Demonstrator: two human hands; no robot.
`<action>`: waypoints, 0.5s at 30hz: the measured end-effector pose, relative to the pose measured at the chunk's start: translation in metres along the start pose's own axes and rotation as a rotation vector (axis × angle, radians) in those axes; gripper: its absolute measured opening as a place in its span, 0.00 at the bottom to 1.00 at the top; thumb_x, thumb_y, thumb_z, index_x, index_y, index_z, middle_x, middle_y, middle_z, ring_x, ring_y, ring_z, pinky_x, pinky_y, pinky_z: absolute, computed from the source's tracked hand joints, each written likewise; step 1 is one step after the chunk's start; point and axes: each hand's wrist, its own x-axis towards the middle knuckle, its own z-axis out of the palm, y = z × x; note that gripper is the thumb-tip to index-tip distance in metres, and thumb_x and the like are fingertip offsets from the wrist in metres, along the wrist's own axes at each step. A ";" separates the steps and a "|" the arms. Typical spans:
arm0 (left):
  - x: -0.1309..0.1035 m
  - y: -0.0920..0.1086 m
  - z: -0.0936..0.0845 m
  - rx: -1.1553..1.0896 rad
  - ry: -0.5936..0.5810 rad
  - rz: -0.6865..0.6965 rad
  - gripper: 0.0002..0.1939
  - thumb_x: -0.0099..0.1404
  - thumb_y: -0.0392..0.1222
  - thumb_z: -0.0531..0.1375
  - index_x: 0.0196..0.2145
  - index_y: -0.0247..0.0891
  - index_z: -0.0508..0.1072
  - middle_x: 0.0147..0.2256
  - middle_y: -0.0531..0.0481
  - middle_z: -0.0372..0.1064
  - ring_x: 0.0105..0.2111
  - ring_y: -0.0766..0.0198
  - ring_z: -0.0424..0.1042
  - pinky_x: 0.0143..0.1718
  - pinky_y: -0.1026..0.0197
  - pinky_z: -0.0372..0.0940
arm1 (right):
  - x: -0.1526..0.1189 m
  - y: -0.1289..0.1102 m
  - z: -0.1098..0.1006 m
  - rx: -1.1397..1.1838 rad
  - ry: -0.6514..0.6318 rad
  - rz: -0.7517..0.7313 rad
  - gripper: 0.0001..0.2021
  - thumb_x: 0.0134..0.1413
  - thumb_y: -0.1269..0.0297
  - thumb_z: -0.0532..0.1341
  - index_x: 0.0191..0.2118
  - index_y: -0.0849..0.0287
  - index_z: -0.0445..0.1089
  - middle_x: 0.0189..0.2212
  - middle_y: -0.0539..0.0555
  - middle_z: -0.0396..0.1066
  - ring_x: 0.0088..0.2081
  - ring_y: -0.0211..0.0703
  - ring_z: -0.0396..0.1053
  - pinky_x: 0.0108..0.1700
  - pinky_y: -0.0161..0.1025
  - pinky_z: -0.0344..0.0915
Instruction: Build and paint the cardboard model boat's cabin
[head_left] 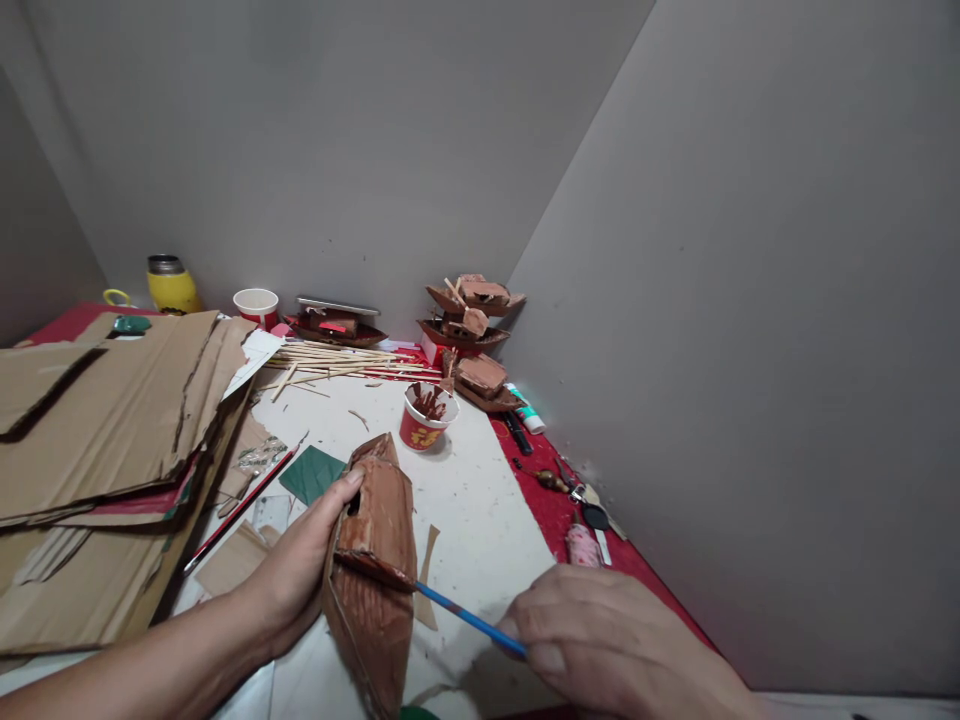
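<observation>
A brown cardboard boat model (382,510) with a roofed cabin is held tilted above the white work surface. My left hand (304,550) grips it from the left side, thumb on the cabin near a dark window opening. In my right hand (600,635), at the lower right, is a thin blue brush (469,615) pinched between the fingers. The brush's far end meets the lower right edge of the cabin; its bristles are hidden there. Beyond the boat stands a red and white paper cup (429,418) with brown paint inside.
Cardboard sheets (112,430) are stacked at left. Wooden sticks (337,362) lie at the back, near more brown boats (480,375). A yellow bottle (172,288) and another cup (256,305) stand behind. Tools (594,515) lie along the right wall. A red-black brush (244,505) lies left.
</observation>
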 end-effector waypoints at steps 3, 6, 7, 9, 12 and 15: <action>0.000 0.001 0.000 -0.010 0.020 -0.003 0.23 0.62 0.50 0.61 0.52 0.40 0.72 0.44 0.49 0.78 0.45 0.56 0.75 0.50 0.58 0.65 | 0.004 -0.002 -0.001 -0.021 -0.003 0.007 0.12 0.68 0.66 0.49 0.40 0.58 0.69 0.25 0.52 0.78 0.27 0.37 0.77 0.34 0.29 0.73; 0.001 0.003 0.000 -0.014 0.032 -0.056 0.25 0.61 0.52 0.61 0.53 0.38 0.71 0.42 0.47 0.78 0.42 0.54 0.77 0.47 0.56 0.67 | 0.008 -0.005 -0.004 -0.115 -0.101 0.071 0.20 0.69 0.65 0.46 0.28 0.57 0.69 0.20 0.51 0.77 0.22 0.35 0.75 0.28 0.26 0.71; 0.001 0.003 0.000 -0.011 0.034 -0.081 0.27 0.61 0.53 0.60 0.54 0.37 0.70 0.41 0.45 0.79 0.41 0.53 0.77 0.45 0.55 0.68 | 0.009 -0.006 -0.005 -0.138 -0.138 0.089 0.23 0.69 0.65 0.45 0.25 0.56 0.69 0.19 0.51 0.76 0.21 0.35 0.75 0.26 0.26 0.71; 0.002 0.004 0.000 -0.005 0.040 -0.116 0.29 0.61 0.55 0.60 0.54 0.36 0.69 0.40 0.43 0.79 0.39 0.51 0.78 0.42 0.53 0.69 | 0.008 -0.006 -0.007 -0.158 -0.172 0.097 0.26 0.69 0.63 0.44 0.23 0.56 0.70 0.19 0.51 0.76 0.21 0.35 0.74 0.26 0.25 0.71; 0.002 0.004 0.000 -0.015 0.036 -0.131 0.29 0.61 0.55 0.60 0.55 0.34 0.69 0.40 0.42 0.79 0.39 0.51 0.78 0.40 0.53 0.69 | 0.001 -0.004 -0.008 -0.159 -0.167 0.064 0.23 0.69 0.64 0.45 0.28 0.56 0.74 0.22 0.51 0.77 0.24 0.35 0.75 0.33 0.25 0.72; 0.002 0.003 0.000 -0.027 0.022 -0.118 0.28 0.61 0.54 0.60 0.54 0.35 0.69 0.42 0.43 0.78 0.41 0.52 0.77 0.42 0.54 0.69 | -0.009 -0.002 -0.003 -0.182 -0.196 0.036 0.21 0.69 0.64 0.45 0.34 0.55 0.75 0.25 0.50 0.78 0.27 0.33 0.76 0.38 0.25 0.72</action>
